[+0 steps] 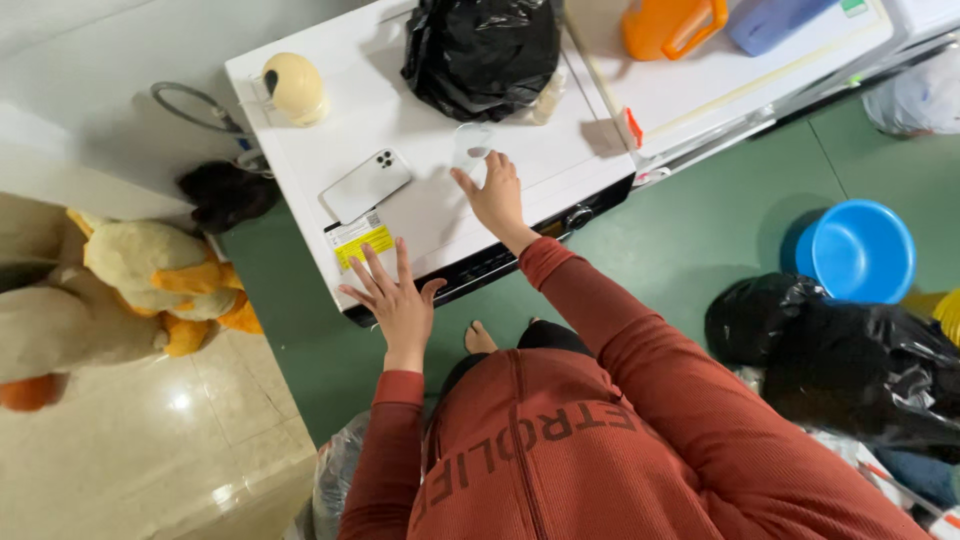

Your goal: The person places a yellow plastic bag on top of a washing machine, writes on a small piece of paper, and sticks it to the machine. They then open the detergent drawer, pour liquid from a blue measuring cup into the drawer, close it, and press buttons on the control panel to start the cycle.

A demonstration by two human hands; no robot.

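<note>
Clear plastic cup [473,143] lies on the white washing machine top [420,110], just in front of the black plastic bag [482,50]. Right hand [497,195] open, fingers spread, fingertips touching the cup's near edge, not closed on it. Left hand [395,298] open, fingers fanned, over the machine's front edge beside the yellow label [362,243]; holds nothing. White phone [366,185] lies face down left of the cup. Cream round object [294,87] at the machine's far left corner. Blue basin [856,252] on the green floor, right of the machine

The orange jug [668,25] and blue container [775,18] are cut off by the top edge.
</note>
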